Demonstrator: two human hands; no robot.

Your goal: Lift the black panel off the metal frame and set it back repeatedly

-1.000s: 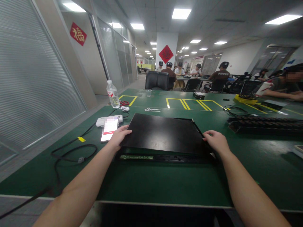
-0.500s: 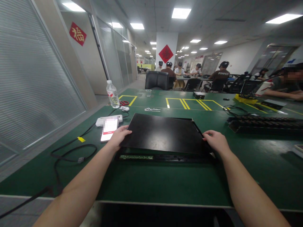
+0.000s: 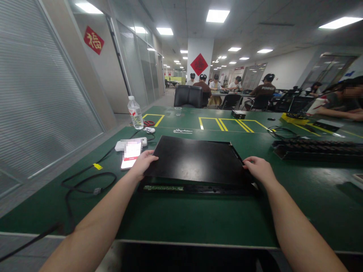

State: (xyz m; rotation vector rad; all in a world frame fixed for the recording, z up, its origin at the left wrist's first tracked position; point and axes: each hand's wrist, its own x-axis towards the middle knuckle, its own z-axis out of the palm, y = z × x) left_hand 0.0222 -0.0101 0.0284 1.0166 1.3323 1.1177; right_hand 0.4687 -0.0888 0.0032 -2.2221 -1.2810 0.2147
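A flat black panel (image 3: 195, 158) lies on the green table mat (image 3: 181, 215), its near edge raised a little above a dark base with a green strip (image 3: 163, 187). My left hand (image 3: 141, 163) grips the panel's left edge, fingers curled over it. My right hand (image 3: 259, 169) holds the right edge the same way. A phone (image 3: 131, 154) with a lit screen lies just left of my left hand.
A white power strip (image 3: 121, 144), black cables (image 3: 85, 185), a water bottle (image 3: 135, 112), red scissors (image 3: 148, 123) and a plastic cup (image 3: 177, 111) sit at the left and back. A black keyboard-like tray (image 3: 317, 147) lies right. Other people sit at far tables.
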